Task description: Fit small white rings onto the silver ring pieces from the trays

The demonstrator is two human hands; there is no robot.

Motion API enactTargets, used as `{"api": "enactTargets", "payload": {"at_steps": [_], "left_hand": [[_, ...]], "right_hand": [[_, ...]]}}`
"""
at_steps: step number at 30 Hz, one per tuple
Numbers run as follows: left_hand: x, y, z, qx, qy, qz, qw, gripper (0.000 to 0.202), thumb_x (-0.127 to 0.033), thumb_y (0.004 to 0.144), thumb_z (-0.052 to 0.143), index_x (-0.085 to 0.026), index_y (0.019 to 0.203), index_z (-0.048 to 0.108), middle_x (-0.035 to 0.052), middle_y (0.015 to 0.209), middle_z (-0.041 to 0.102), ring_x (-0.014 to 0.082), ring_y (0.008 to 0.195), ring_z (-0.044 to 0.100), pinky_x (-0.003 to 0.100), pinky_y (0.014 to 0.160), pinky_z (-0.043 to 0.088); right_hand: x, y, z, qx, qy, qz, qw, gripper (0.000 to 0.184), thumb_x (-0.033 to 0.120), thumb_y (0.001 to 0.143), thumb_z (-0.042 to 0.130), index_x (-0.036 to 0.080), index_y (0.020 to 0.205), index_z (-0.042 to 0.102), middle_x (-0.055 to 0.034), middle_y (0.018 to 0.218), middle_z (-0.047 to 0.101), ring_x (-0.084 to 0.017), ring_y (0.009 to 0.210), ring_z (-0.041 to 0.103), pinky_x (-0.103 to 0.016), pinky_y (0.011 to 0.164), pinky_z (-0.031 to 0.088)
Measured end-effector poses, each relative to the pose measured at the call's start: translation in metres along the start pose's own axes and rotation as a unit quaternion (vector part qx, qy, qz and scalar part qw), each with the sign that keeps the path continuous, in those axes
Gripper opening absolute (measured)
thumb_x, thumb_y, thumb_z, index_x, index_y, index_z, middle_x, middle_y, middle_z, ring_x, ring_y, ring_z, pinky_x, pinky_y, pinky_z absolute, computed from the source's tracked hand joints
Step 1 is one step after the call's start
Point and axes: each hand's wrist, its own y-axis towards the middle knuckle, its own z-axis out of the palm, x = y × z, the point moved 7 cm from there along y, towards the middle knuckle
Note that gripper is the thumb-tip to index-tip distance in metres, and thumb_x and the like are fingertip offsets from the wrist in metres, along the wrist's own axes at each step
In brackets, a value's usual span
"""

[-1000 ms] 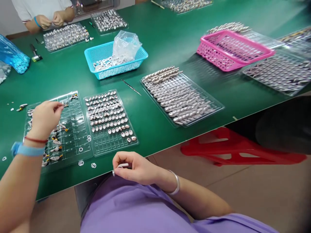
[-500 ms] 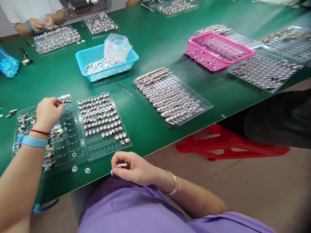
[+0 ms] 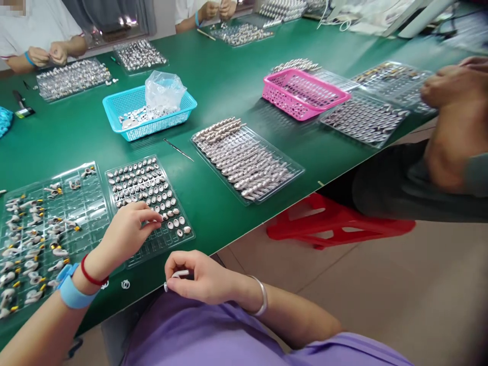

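My left hand (image 3: 131, 229) reaches over the clear tray of small oval earbud shells (image 3: 133, 182), white with dark centres. Its thumb and forefinger are pinched at one shell in a lower row, and the fingertips partly cover it. At the table's front edge, my right hand (image 3: 204, 278) holds a white curved earbud stem (image 3: 180, 273) between thumb and curled fingers. Left of the shells lies a larger clear tray (image 3: 86, 206) with earbud parts bearing yellow tabs. Small white rings (image 3: 125, 284) lie on the table in front of the trays.
Tweezers (image 3: 178, 150) lie beyond the shell tray, near a blue basket (image 3: 114, 104) holding white pieces and a plastic bag. A tray of stacked parts (image 3: 244, 165) and a pink basket (image 3: 305, 96) stand rightward. Co-workers' hands (image 3: 457, 91) are at the right and far side.
My left hand has moved right, from the tray with yellow-tabbed parts to the oval shells. My right hand still holds the white stem. The view has turned right, showing a co-worker's hands.
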Motion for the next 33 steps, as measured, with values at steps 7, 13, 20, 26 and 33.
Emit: {"api": "enactTargets", "payload": {"at_steps": [7, 13, 20, 26, 33], "left_hand": [[-0.023, 0.008, 0.028, 0.036, 0.003, 0.069, 0.997, 0.012, -0.018, 0.082, 0.070, -0.027, 0.086, 0.077, 0.0026, 0.081, 0.065, 0.0193, 0.079, 0.058, 0.032, 0.071, 0.043], [-0.034, 0.005, 0.028, 0.023, -0.013, 0.070, 0.997, 0.016, -0.014, 0.087, 0.060, -0.022, 0.079, 0.071, 0.0034, 0.082, 0.066, 0.0192, 0.079, 0.060, 0.031, 0.071, 0.047], [-0.031, -0.052, 0.006, -0.063, -0.120, -0.042, 0.990, 0.005, -0.021, 0.088, 0.057, -0.023, 0.085, 0.061, 0.0025, 0.097, 0.077, 0.0174, 0.080, 0.074, 0.027, 0.069, 0.058], [-0.022, -0.092, 0.012, -0.178, -0.177, -0.159, 0.955, 0.020, -0.019, 0.079, 0.068, -0.023, 0.098, 0.064, -0.0009, 0.085, 0.077, 0.0152, 0.070, 0.075, 0.021, 0.061, 0.061], [-0.015, -0.107, 0.022, -0.196, -0.338, -0.236, 0.890, 0.025, -0.018, 0.076, 0.073, -0.023, 0.099, 0.068, 0.0006, 0.091, 0.077, 0.0173, 0.079, 0.076, 0.025, 0.073, 0.064]], "right_hand": [[-0.005, 0.001, -0.003, 0.004, -0.013, -0.003, 1.000, 0.012, 0.022, 0.079, 0.065, 0.014, 0.077, 0.056, 0.0034, 0.067, 0.054, -0.007, 0.057, 0.043, -0.019, 0.052, 0.035], [0.001, -0.002, -0.006, -0.005, -0.020, -0.030, 0.999, 0.010, 0.022, 0.080, 0.062, 0.015, 0.077, 0.056, 0.0029, 0.068, 0.052, -0.007, 0.057, 0.043, -0.020, 0.053, 0.036], [0.044, -0.021, -0.027, -0.154, -0.109, -0.213, 0.959, 0.006, 0.018, 0.085, 0.058, 0.019, 0.080, 0.054, -0.0104, 0.101, 0.066, -0.017, 0.092, 0.062, -0.029, 0.079, 0.052], [0.041, -0.014, -0.001, -0.086, -0.204, -0.256, 0.941, 0.006, 0.015, 0.086, 0.055, 0.020, 0.084, 0.052, -0.0131, 0.109, 0.069, -0.019, 0.103, 0.066, -0.032, 0.092, 0.053], [0.042, -0.018, 0.004, -0.087, -0.256, -0.283, 0.920, 0.008, 0.012, 0.087, 0.054, 0.019, 0.088, 0.052, -0.0143, 0.108, 0.070, -0.020, 0.105, 0.067, -0.031, 0.093, 0.053]]}}
